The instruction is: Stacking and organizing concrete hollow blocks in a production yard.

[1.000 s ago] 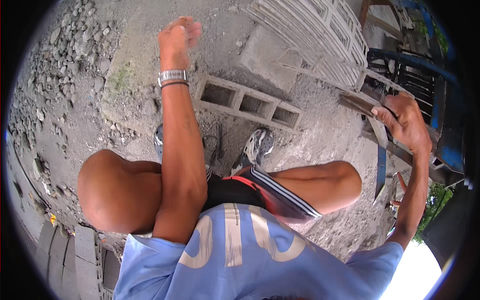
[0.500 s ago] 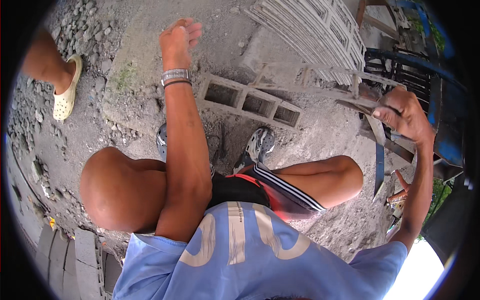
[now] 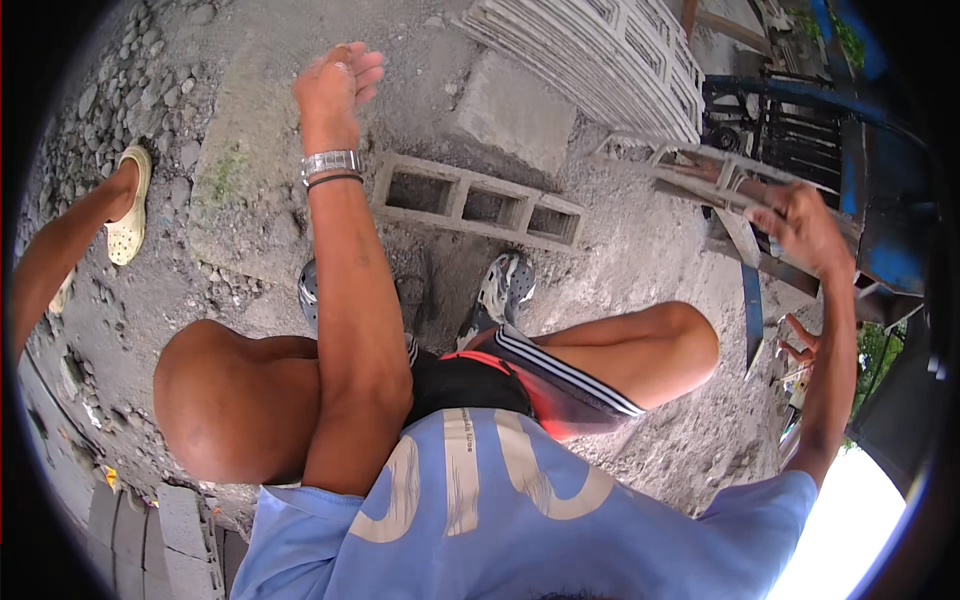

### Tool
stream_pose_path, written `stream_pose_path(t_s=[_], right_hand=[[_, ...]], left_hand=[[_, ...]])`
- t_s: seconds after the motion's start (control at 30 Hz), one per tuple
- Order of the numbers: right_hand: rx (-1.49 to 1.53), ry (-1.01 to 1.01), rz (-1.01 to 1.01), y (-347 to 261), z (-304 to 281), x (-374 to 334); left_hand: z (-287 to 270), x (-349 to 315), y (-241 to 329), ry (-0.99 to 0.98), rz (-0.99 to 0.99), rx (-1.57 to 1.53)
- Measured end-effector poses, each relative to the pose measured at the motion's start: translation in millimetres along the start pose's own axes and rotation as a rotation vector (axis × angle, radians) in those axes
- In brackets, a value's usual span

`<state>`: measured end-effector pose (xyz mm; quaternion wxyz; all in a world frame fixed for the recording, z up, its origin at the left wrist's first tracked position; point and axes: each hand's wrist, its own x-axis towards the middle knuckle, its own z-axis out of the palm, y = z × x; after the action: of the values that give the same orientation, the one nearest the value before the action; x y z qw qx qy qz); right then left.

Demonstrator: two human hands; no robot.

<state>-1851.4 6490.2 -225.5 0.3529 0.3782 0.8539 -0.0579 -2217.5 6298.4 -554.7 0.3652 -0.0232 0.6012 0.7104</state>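
My right hand (image 3: pixel 806 228) is out at the right with its fingers curled on the end of a grey hollow block (image 3: pixel 690 160). That block is smeared by motion and tilted, its far end close to the stacked blocks. My left hand (image 3: pixel 335 88) is raised over the ground at the upper left, holding nothing, its fingers apart from the thumb. Below and right of it, another hollow block (image 3: pixel 459 202) lies on the dirt in front of my feet, its three openings facing up.
A long row of stacked hollow blocks (image 3: pixel 600 75) stands at the top. Beside it lies a flat slab (image 3: pixel 515 112). Blue and black metal framework (image 3: pixel 790 95) is at the right. Another person's leg in a pale yellow clog (image 3: pixel 127 225) is at the left, near loose stones (image 3: pixel 130 75).
The hollow block in my right hand has swung right, away from the block on the ground. My left hand has shifted slightly left. The other person's leg has moved.
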Motion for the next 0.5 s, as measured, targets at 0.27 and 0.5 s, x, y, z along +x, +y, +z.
stream_pose_path(t_s=[0.27,0.5], right_hand=[[-0.266,0.097,-0.183,33.0,10.0,10.4],[-0.103,0.198,-0.335,-0.3,30.3,-0.9]], left_hand=[[14.2,-7.6,-6.6,-0.033,-0.058,0.058],[6.3,-8.8,-2.1,0.018,-0.016,0.068]])
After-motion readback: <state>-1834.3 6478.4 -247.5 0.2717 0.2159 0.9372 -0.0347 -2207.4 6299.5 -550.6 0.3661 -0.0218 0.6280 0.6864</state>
